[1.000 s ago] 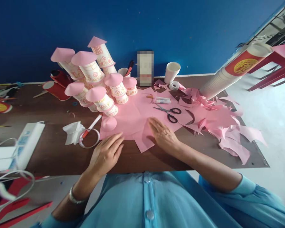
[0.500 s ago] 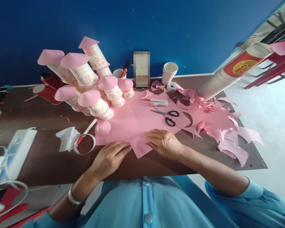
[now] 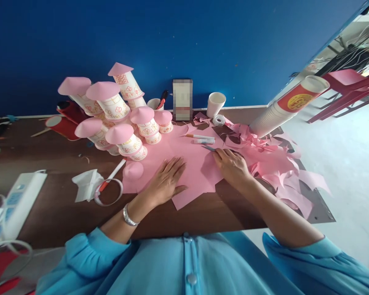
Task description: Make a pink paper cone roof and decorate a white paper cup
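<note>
My left hand lies flat, fingers spread, palm down on the big pink paper sheet spread on the brown wooden table, pinning it near the front edge. My right hand is further out on the same sheet, fingers loosely curled over the black-handled steel scissors; only the blade tip shows past my fingertips, so can't tell if I've got a proper grip or am just covering them. Sheet sits centre of table, just right of the small pink paper cone and the cluster of paper-cup towers w/ pink cone roofs. Pile of pink paper scraps to the right, white glue stick just beyond the scissors.

To do this well imo: keep left palm pressed so the sheet doesn't slide, get thumb + fingers into the handles before lifting, keep the blade tip away from the sheet so it doesn't snag.
</note>
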Motion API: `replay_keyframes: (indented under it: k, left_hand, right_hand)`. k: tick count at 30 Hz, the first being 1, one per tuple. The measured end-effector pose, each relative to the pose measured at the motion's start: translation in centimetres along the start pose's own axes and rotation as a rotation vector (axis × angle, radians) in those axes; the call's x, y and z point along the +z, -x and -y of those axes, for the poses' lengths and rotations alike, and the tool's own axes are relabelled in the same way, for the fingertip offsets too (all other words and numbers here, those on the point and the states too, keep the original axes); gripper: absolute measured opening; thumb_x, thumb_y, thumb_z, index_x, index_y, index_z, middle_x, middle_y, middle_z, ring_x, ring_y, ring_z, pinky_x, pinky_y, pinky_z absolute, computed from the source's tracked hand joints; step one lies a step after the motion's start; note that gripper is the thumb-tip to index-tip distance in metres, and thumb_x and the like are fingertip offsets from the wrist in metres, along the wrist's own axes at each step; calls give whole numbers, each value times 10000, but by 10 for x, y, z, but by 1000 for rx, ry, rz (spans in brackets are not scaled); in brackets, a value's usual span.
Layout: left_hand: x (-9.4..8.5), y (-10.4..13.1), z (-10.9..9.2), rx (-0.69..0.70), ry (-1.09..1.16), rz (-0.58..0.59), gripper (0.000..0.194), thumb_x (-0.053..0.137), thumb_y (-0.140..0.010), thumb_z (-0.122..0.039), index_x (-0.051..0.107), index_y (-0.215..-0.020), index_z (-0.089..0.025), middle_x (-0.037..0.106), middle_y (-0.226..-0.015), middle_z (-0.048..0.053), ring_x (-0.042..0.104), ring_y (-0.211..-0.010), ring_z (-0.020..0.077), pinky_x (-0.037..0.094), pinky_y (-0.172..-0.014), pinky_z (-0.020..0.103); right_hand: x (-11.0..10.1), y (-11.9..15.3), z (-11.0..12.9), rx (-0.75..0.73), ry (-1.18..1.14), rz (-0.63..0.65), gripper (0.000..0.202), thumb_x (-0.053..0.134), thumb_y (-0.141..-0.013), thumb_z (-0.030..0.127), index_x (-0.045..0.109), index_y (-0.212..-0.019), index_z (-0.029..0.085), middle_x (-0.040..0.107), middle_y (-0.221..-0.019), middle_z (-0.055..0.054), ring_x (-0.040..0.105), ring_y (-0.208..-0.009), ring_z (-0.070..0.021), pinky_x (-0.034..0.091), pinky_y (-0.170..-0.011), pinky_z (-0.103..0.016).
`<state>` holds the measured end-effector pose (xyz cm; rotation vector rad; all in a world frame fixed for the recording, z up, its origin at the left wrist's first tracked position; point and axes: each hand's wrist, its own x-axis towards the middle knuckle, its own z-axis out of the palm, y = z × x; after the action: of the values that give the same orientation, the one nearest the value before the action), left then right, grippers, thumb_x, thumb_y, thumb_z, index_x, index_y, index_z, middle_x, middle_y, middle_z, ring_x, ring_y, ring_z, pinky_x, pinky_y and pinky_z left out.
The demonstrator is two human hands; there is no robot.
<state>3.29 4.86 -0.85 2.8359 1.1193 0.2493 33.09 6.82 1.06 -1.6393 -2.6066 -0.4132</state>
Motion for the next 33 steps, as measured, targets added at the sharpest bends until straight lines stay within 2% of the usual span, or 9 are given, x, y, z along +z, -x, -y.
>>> replay_keyframes:
  k: [5, 8, 11, 13, 16, 22, 26, 30, 33]
  left_hand:
    - [3, -1, 1, -6, 24, 19, 709, 438, -1063, -556, 391, -1602, -98, 410, -1678, 221, 348, -1592, 377, 314, -1278, 610]
    - [2, -2, 1, -5, 36, 37, 716, 432, -1064, -566, 376, -1610, -106, 396, -1687, 221, 326, -1605, 365, 301, -1285, 603]
    - [0, 2, 1, 1, 57, 26, 687, 443, -1068, -541, 382, -1608, -119, 417, -1680, 206, 327, -1606, 354, 292, -1297, 582]
    - [-1, 7, 2, 0, 71, 9, 685, 459, -1065, -532, 391, -1601, -111, 437, -1667, 211, 351, -1595, 353, 303, -1299, 574]
    - [-2, 16, 4, 8, 91, -16, 714, 500, -1043, -551, 394, -1600, -117, 449, -1655, 220, 377, -1583, 355, 335, -1290, 574]
    - [-15, 14, 16, 2, 111, -75, 566, 449, -1084, -446, 470, -1536, -106, 536, -1593, 215, 489, -1516, 336, 457, -1228, 527]
    - [-20, -2, 20, -21, 105, -76, 531, 494, -1071, -409, 484, -1533, -147, 518, -1612, 202, 471, -1530, 333, 450, -1236, 528]
    - [-14, -22, 17, 31, 122, -38, 605, 517, -1060, -444, 393, -1595, -192, 394, -1700, 176, 313, -1612, 353, 369, -1270, 604]
    - [-10, -40, 13, 7, 187, -25, 544, 512, -1061, -385, 431, -1563, -193, 422, -1684, 179, 359, -1595, 334, 367, -1271, 600]
  right_hand:
    - [-2, -2, -13, 64, 1, -17, 271, 487, -997, 71, 749, -1040, 126, 757, -1089, -163, 650, -980, -289, 494, -759, -381]
    - [-5, -9, 5, -1, -91, -69, 263, 489, -1052, 177, 743, -1119, 174, 755, -1210, -125, 665, -1093, -264, 537, -861, -356]
    - [-4, -14, 30, -141, -231, -102, 279, 484, -1055, 173, 732, -1183, 192, 734, -1319, -111, 653, -1228, -246, 556, -964, -339]
    - [-1, -16, 41, -183, -281, -92, 327, 476, -1038, 121, 710, -1263, 159, 721, -1356, -140, 648, -1272, -259, 556, -1028, -365]
    - [2, -16, 43, -160, -368, -22, 350, 511, -1025, 129, 682, -1330, 147, 693, -1405, -163, 638, -1313, -278, 552, -1082, -402]
    - [-3, -25, 33, -110, -420, 26, 260, 610, -1004, 203, 728, -1234, 224, 732, -1335, -104, 683, -1207, -261, 624, -895, -356]
    - [-5, -40, 36, -70, -431, -11, 243, 622, -993, 200, 755, -1186, 263, 753, -1287, -74, 684, -1170, -242, 615, -869, -327]
    - [-13, -68, 13, 93, -398, -103, 304, 517, -1028, 197, 762, -1197, 256, 750, -1247, -89, 672, -1139, -250, 583, -914, -347]
    - [-25, -97, -25, 291, -326, -145, 374, 427, -1059, 253, 744, -1253, 208, 709, -1256, -142, 672, -1062, -287, 551, -806, -364]
